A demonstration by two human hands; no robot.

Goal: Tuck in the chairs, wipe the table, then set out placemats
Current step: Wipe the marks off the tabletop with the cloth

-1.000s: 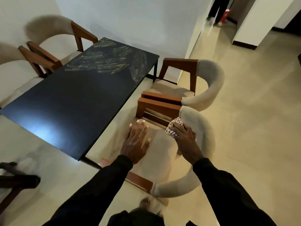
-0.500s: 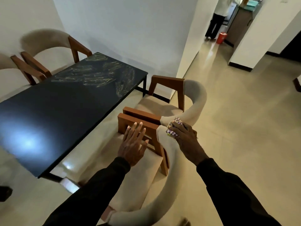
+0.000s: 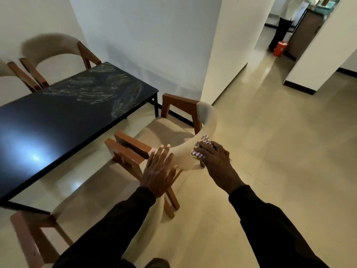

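The black table has pale smear marks at its far end. On its right side a chair with a cream curved backrest stands pulled out from the table. My left hand is flat with straight fingers, fingertips at the near end of that backrest. My right hand grips a purple-and-white checked cloth and holds it against the outside of the backrest. A second right-side chair is at the lower left, with its wooden arm beside the first chair.
Two more chairs stand at the table's far side against the white wall. A white pillar rises behind the chair. Open tiled floor spreads to the right. Down the hallway a person stands by a red bucket.
Both hands have moved from the nearer chair to the farther chair's backrest. The nearer chair now sits closer to the table, at my lower left. The cloth stays in my right hand.
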